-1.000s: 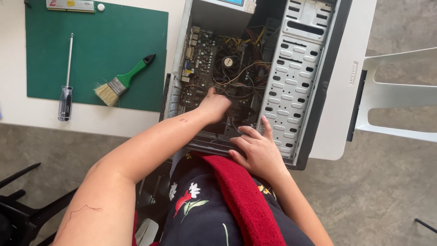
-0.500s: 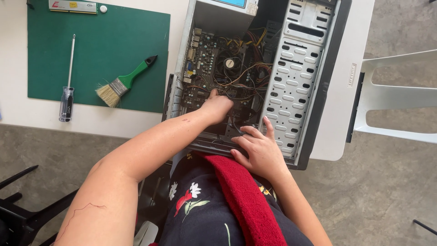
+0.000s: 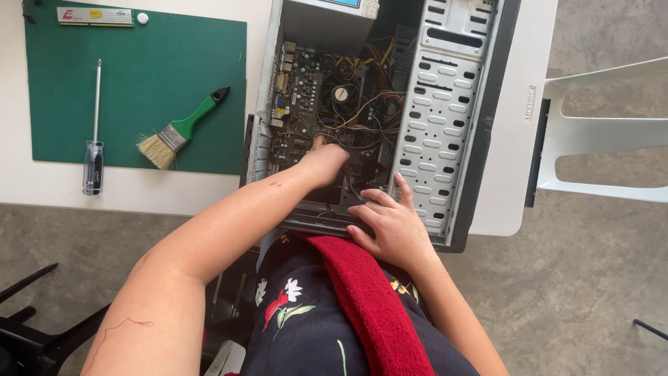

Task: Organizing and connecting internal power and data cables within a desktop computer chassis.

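L arm bare, no sleeve, thin branching scratch mark nr upper arm, small mark on forearm | R arm bare too | left hand (image 3: 325,161) & right hand (image 3: 390,224) no gloves/rings | dark garment w/ red+white floral print | red cloth strip across lap

Green cutting mat (image 3: 90,90), green-handled brush (image 3: 179,131), red cloth (image 3: 369,299), white table (image 3: 515,139)

Left hand (image 3: 325,159) reaching forward, fingers curled, right hand (image 3: 390,226) resting, fingers spread
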